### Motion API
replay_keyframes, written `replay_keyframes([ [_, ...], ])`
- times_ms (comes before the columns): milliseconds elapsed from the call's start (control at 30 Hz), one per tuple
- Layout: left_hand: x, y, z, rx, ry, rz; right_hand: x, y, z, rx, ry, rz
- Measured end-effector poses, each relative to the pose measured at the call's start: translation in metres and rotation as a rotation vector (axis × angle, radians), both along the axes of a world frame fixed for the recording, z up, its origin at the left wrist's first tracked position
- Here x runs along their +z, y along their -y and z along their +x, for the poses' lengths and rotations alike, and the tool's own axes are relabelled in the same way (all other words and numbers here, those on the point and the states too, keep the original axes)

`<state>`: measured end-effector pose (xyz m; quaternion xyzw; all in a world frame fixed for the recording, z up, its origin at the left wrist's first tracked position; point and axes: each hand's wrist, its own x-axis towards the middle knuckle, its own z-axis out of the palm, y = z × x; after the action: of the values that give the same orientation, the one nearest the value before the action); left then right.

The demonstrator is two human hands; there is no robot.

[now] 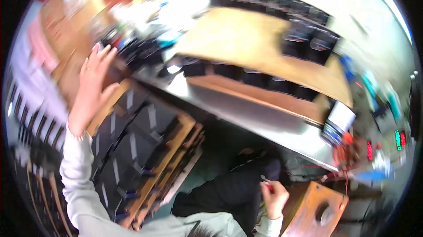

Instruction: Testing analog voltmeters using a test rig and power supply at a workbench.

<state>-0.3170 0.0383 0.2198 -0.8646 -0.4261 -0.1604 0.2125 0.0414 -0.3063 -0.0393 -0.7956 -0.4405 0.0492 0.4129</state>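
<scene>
My left hand [93, 85] is raised at the left with its fingers spread, and nothing shows in it. It is above the far left corner of a stack of wooden trays [179, 135]. Flat black pieces [147, 133] with pale strips lie in the top tray. My right hand [274, 198] is low in front of me, by my dark-trousered leg. Its fingers are closed round a small red-handled tool [269, 187] with a short tip; blur hides its exact kind.
A metal bench [246, 124] carries a wooden board [238, 32] with rows of black box-shaped units [308, 41]. A blue-and-white container [338, 122] stands at its right end. A wooden box [313, 210] is beside my right hand. Cardboard [61, 27] and clutter fill the far left.
</scene>
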Motion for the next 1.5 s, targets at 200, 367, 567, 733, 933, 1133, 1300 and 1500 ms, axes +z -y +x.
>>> replay_keyframes([
  [200, -0.017, -0.019, 0.298, -0.696, 0.291, 0.204, 0.035, -0.007, -0.011, 0.055, 0.103, 0.103],
  [367, -0.006, -0.028, 0.441, -0.446, 0.464, 0.282, 0.02, 0.036, -0.02, -0.051, 0.072, 0.024],
  [567, -0.028, 0.035, 0.408, -0.705, 0.51, 0.297, -0.014, 0.102, -0.022, -0.333, -0.017, -0.119],
  [733, -0.04, 0.04, 0.376, -0.861, 0.448, 0.061, -0.008, 0.107, -0.009, -0.376, -0.001, -0.19],
  [933, -0.068, -0.024, 0.38, -1.085, 0.809, -1.056, 0.016, 0.047, 0.009, -0.218, 0.139, -0.096],
  [1133, -0.1, 0.05, 0.341, -1.112, 0.871, -0.615, 0.041, 0.002, -0.007, -0.293, -0.105, 0.089],
  [1300, -0.173, 0.072, 0.334, -1.147, 0.75, -1.007, 0.064, -0.019, -0.018, -0.258, -0.29, 0.249],
  [1500, -0.205, 0.074, 0.339, -1.092, 0.674, -1.137, 0.059, -0.052, 0.003, -0.175, 0.0, 0.326],
])
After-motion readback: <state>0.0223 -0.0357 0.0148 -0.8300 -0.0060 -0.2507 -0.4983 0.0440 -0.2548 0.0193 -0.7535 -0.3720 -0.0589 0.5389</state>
